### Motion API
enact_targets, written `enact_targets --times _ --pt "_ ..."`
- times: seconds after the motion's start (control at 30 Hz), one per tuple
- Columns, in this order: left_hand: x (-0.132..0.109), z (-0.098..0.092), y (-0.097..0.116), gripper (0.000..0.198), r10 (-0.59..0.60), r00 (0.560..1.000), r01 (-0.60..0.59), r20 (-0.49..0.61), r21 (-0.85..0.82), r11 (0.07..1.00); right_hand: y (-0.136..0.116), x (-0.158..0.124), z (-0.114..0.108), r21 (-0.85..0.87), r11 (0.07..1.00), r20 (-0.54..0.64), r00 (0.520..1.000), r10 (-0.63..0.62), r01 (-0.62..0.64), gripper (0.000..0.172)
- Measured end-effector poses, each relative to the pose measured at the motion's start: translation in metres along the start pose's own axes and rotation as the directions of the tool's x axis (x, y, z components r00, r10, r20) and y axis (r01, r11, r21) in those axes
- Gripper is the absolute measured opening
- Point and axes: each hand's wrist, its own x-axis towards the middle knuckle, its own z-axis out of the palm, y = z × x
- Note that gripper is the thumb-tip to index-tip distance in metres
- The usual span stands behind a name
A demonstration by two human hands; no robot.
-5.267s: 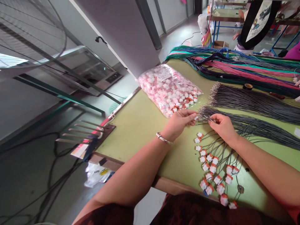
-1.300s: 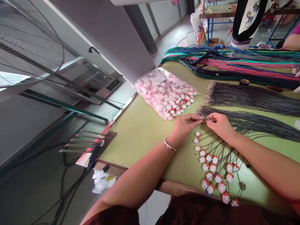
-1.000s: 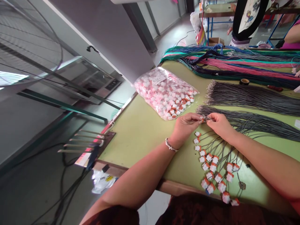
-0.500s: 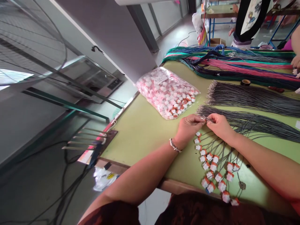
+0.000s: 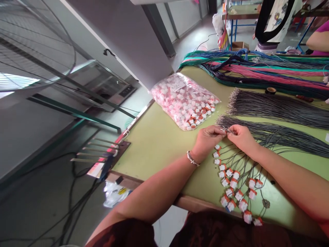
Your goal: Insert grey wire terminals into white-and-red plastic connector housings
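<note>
My left hand point(image 5: 207, 140) and my right hand point(image 5: 241, 137) meet fingertip to fingertip over the green table point(image 5: 159, 140). The left pinches a small white-and-red connector; the right pinches the metal-tipped end of a thin grey wire point(image 5: 227, 130) against it. Below the hands lie several finished wires with connectors point(image 5: 235, 187) fanned toward the table's near edge. A bundle of grey wires point(image 5: 277, 134) runs right from my right hand. A clear bag of connectors point(image 5: 183, 99) lies just beyond my left hand.
A second grey wire bundle point(image 5: 272, 106) lies further back, then long pink, green and blue wires point(image 5: 257, 70). A tape roll point(image 5: 270, 90) sits among them. Another person's arm point(image 5: 317, 39) shows at the top right. A fan guard point(image 5: 33, 41) and floor cables lie to the left.
Both hands have stayed together at the wire bundle's tip, fingers working slightly. The view has shifted a little; the other person's arm at the top right has moved.
</note>
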Motion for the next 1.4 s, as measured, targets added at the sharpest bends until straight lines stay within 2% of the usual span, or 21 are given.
enact_targets --times 0.13,0.37,0.47,0.63,0.73,0.83,0.97,1.2,1.4 --pt "0.0001 -0.001 0.0005 0.006 -0.045 0.999 0.044 -0.011 -0.051 0.998 -0.0013 -0.0011 -0.0017 0.018 0.998 0.015 0.998 0.063 -0.064 0.013" --pt "-0.0002 -0.0024 -0.0005 0.002 0.03 0.999 -0.031 0.017 0.047 0.998 0.006 0.004 -0.0015 -0.032 0.998 -0.021 0.998 -0.051 0.051 0.016" --pt "-0.0013 -0.0012 -0.0013 0.004 0.022 0.999 -0.024 0.038 0.061 0.998 0.0077 0.0048 -0.0013 -0.093 0.993 -0.02 0.997 -0.077 0.075 0.016" --pt "-0.0018 0.0014 0.0001 0.007 -0.069 0.997 0.065 -0.035 -0.105 0.992 0.0033 0.0019 -0.0026 -0.119 0.989 -0.035 0.995 -0.096 0.091 0.017" --pt "-0.0001 0.0 0.0001 0.009 -0.08 0.996 0.07 -0.051 -0.171 0.983 0.0006 0.0004 -0.004 -0.132 0.986 -0.069 0.992 -0.108 0.098 0.018" --pt "0.0017 -0.0033 -0.0019 0.007 -0.025 0.999 0.022 -0.022 -0.129 0.991 -0.0003 0.0006 -0.0045 -0.115 0.99 -0.057 0.995 -0.085 0.078 0.018" --pt "0.0027 -0.0058 -0.0044 0.004 0.093 0.996 -0.093 0.002 0.008 0.996 0.0002 0.0017 -0.0042 -0.079 0.996 -0.033 0.998 -0.048 0.045 0.018" --pt "0.001 -0.0021 -0.001 0.012 0.284 0.958 -0.285 0.03 0.18 0.942 0.0022 0.0015 -0.0037 -0.087 0.993 -0.028 0.997 -0.077 0.074 0.019" --pt "0.0 0.0027 0.0 0.012 0.274 0.961 -0.274 0.027 0.177 0.945 0.0028 0.0027 -0.0025 -0.117 0.988 -0.039 0.993 -0.11 0.105 0.016"
